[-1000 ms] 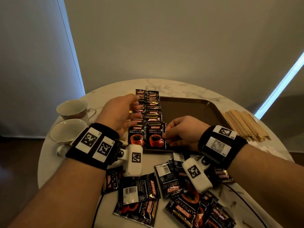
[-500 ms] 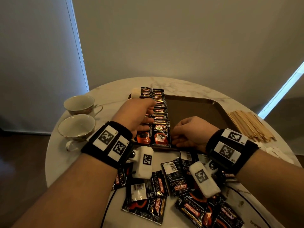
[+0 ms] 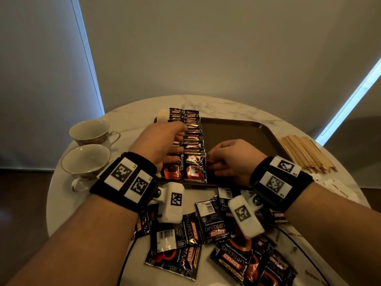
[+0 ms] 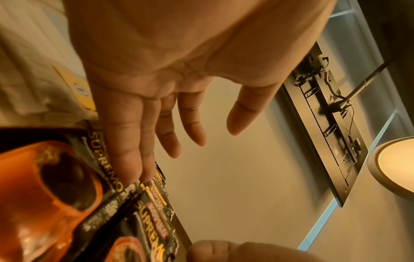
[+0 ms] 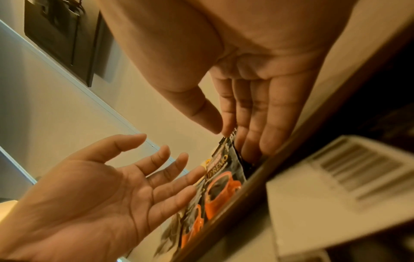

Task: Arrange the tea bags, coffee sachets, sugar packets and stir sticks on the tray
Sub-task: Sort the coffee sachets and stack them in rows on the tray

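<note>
Tray [image 3: 237,131] holds two overlapped sachet rows [image 3: 192,139] along its left edge. Left hand [image 3: 158,143] spread flat on them; right hand [image 3: 233,159] spread, fingertips touching the nearest sachet [image 3: 193,170].

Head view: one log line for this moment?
left hand: open, on sachet rows | right hand: open, fingers at front sachet | tray: right part bare | sticks: off tray

Your left grip [image 3: 158,143] covers most of the left sachet row [image 3: 175,114] on the tray [image 3: 237,131]. Your right grip [image 3: 233,159] hides its own fingertips. The loose sachets [image 3: 243,263] run off the bottom edge, and the barcoded packet [image 5: 340,177] is blurred.
</note>
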`<state>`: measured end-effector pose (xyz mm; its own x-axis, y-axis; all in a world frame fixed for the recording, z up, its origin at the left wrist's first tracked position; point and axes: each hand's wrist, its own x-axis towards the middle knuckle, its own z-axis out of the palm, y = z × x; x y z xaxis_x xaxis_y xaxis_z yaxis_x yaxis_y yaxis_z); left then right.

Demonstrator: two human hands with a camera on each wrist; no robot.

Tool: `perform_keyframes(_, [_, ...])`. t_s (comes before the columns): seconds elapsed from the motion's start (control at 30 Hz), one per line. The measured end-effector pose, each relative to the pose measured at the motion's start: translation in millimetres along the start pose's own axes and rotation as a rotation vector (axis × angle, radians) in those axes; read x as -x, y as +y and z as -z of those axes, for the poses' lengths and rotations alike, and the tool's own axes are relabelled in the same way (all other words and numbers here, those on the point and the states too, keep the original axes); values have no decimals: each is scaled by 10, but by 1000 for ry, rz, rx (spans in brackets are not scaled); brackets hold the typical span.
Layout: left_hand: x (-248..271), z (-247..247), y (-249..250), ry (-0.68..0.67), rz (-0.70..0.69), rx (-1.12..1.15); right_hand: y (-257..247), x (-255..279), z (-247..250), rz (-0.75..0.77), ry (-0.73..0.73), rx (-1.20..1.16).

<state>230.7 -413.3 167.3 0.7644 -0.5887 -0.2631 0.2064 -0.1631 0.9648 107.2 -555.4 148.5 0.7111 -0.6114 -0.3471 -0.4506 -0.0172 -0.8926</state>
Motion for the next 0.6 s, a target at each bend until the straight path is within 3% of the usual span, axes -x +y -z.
perform_keyframes(0.17, [-44, 4, -24, 2, -2, 23, -17, -46, 17, 12, 29, -49])
perform_keyframes(0.4, [-94, -43, -51, -10, -47, 110, -176, -268, 15, -15, 72, -341])
perform_keyframes(0.6, [-138, -54, -72, -11, -39, 150, -188, -427, -50, -10, 48, -337])
